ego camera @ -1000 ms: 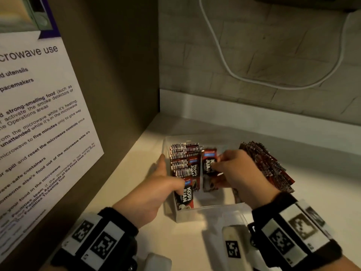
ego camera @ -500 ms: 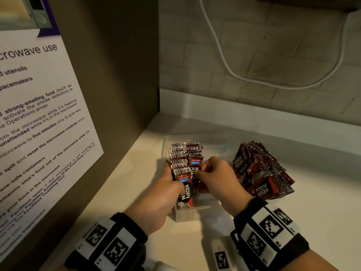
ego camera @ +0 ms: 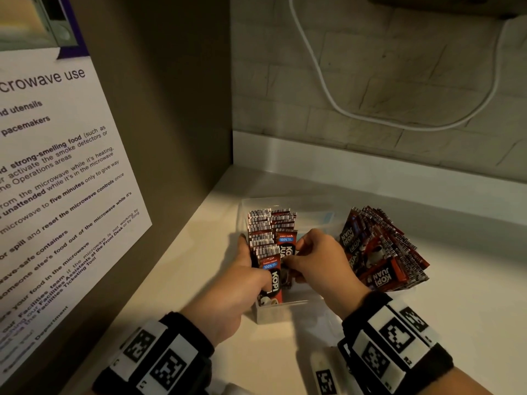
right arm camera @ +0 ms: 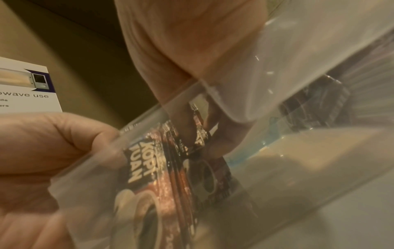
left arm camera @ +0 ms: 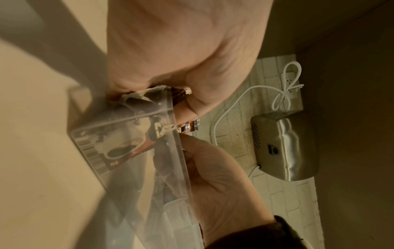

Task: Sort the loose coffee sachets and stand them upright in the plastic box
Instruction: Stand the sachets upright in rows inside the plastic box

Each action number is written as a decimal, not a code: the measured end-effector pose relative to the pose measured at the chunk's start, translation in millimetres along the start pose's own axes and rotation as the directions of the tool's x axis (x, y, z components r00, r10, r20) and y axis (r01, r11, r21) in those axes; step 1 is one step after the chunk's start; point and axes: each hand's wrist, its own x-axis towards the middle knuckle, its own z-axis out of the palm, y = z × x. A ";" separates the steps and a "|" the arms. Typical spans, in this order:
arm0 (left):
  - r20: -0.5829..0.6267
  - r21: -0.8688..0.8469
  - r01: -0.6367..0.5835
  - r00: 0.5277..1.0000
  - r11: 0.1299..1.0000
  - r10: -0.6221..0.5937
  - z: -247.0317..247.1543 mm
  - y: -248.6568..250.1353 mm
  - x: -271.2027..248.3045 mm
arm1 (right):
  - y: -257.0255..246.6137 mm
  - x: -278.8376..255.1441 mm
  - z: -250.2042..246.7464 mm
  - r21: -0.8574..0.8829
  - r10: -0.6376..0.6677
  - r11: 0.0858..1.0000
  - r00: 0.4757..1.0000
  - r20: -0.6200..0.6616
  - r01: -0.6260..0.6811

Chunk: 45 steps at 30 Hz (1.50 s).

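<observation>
A clear plastic box (ego camera: pixel 281 313) stands on the white counter with a row of red-and-black coffee sachets (ego camera: pixel 261 228) upright along its left side. My left hand (ego camera: pixel 256 265) grips the near end of that row, thumb along its left side and fingers curled over the front sachet (ego camera: pixel 273 283). My right hand (ego camera: pixel 293 259) pinches one sachet (ego camera: pixel 286 246) standing in the box just right of the row. Through the box wall (right arm camera: pixel 298 50) the right wrist view shows fingers (right arm camera: pixel 187 128) on it. A loose pile of sachets (ego camera: pixel 379 252) lies right of the box.
A brown cabinet side (ego camera: pixel 171 109) with a microwave notice (ego camera: pixel 57 181) closes off the left. The tiled back wall (ego camera: pixel 370 67) carries a hanging white cable (ego camera: pixel 322 81) and a metal appliance (left arm camera: pixel 285 148). Bare counter (ego camera: pixel 470 295) lies to the right.
My right hand has carried its sachet left and down into the box beside the row. My left hand has closed tighter on the row's near end.
</observation>
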 end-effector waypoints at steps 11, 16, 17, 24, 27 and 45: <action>-0.148 0.008 -0.186 0.972 0.983 0.185 -3.4 30.0 -19.7 | -9.2 -4.7 -12.4 0.133 -0.056 0.989 0.996 -0.072 0.066; -0.100 0.151 -0.570 0.804 0.808 0.586 12.6 62.1 -33.3 | -27.7 -12.0 -53.3 0.253 -0.189 0.929 0.934 -0.303 0.270; -0.033 0.166 -0.584 0.802 0.794 0.597 21.0 65.4 -34.4 | -28.7 -13.0 -65.2 0.247 -0.205 0.921 0.914 -0.350 0.301; 0.381 0.538 -0.348 0.913 0.768 0.148 91.9 49.7 8.2 | -10.6 -19.0 -145.8 0.152 -0.183 0.958 0.926 -0.331 0.244; 0.384 0.626 -0.334 0.919 0.705 0.094 106.5 38.2 31.3 | 3.1 -19.1 -158.8 0.089 -0.131 0.985 0.971 -0.199 0.151; 0.356 0.474 -0.322 0.921 0.820 0.157 112.3 26.7 45.3 | 44.6 -2.2 -137.8 -0.382 -0.208 0.888 0.964 0.164 0.256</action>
